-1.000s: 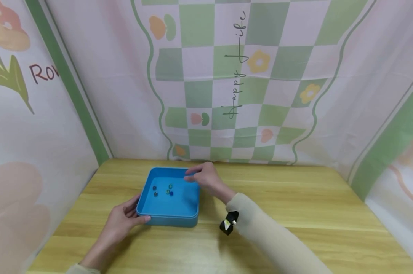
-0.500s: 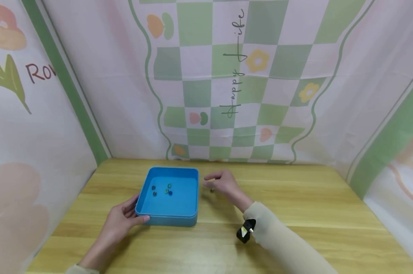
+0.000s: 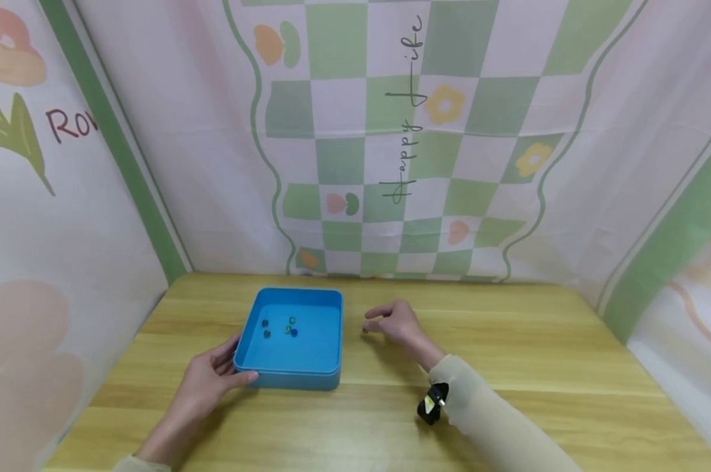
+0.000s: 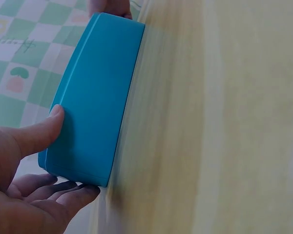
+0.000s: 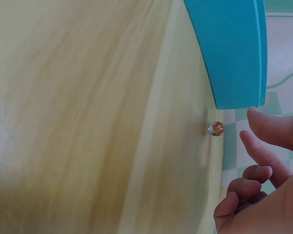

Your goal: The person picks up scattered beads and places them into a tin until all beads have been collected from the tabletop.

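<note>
A square blue plastic box [image 3: 317, 347] stands on the table, its open top facing up. Inside it, toward the left and middle, lie several small glass marbles [image 3: 294, 333]. My left hand [image 3: 204, 381] holds the box's near left corner, thumb on the front wall and fingers against the left side. Right of the box, my right hand [image 3: 399, 324] hovers low beside a lone marble [image 5: 216, 128] on the table. In the right wrist view thumb and forefinger are spread apart, the other fingers bent, and nothing is between them; the marble looks clear with an orange-red swirl.
The wooden table [image 3: 497, 341] extends to both sides of the box and toward the front. Behind it hangs a checked green and white curtain [image 3: 385, 157] down to the back edge. A small black device [image 3: 432, 403] is strapped at my right wrist.
My right hand has moved from above the box's right rim rightward and down to the loose marble on the table. The left hand and the box stay in place.
</note>
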`<state>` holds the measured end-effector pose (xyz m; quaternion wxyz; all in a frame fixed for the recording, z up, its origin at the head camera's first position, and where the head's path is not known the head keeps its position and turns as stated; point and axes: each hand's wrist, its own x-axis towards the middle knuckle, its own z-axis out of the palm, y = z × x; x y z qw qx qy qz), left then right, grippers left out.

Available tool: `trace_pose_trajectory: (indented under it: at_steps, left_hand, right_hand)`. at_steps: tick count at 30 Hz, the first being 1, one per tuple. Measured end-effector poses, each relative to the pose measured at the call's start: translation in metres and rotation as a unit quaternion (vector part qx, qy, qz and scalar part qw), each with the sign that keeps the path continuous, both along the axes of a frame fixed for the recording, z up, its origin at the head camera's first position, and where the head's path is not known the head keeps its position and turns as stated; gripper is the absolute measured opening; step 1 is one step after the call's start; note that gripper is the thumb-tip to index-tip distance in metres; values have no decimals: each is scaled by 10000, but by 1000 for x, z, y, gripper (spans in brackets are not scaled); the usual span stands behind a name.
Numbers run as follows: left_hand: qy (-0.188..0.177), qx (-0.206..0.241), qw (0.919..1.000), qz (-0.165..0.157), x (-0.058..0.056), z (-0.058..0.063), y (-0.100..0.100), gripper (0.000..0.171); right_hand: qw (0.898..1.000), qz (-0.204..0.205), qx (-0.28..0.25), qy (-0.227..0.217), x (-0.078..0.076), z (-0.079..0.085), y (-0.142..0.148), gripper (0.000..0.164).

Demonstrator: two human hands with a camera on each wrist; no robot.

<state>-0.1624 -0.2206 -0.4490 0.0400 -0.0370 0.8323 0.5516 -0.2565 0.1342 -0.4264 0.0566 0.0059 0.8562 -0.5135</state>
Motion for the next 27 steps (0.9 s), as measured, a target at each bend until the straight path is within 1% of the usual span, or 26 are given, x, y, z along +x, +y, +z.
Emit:
trace_pose_trajectory:
  at_steps: [6, 12, 15, 22, 27]
  left_hand:
    - [-2, 31, 10000, -10, -1, 1, 0, 94]
    - [18, 43, 10000, -23, 0, 1, 0, 94]
    - [-5, 73, 10000, -27, 0, 1, 0, 94]
    - [56, 119, 9999, -69, -1, -1, -2, 95]
    - [75, 171, 9998, -65, -1, -1, -2, 96]
  right_hand:
    - [10000, 60, -44, -14, 1, -3, 4, 20]
    - [9999, 78, 146, 38, -1, -9, 4, 20]
    - [9997, 67, 222, -9, -2, -11, 4, 19]
    - [9985, 24, 544, -39, -5, -12, 3, 17]
    - [9982, 64, 595, 30, -6, -14, 2, 15]
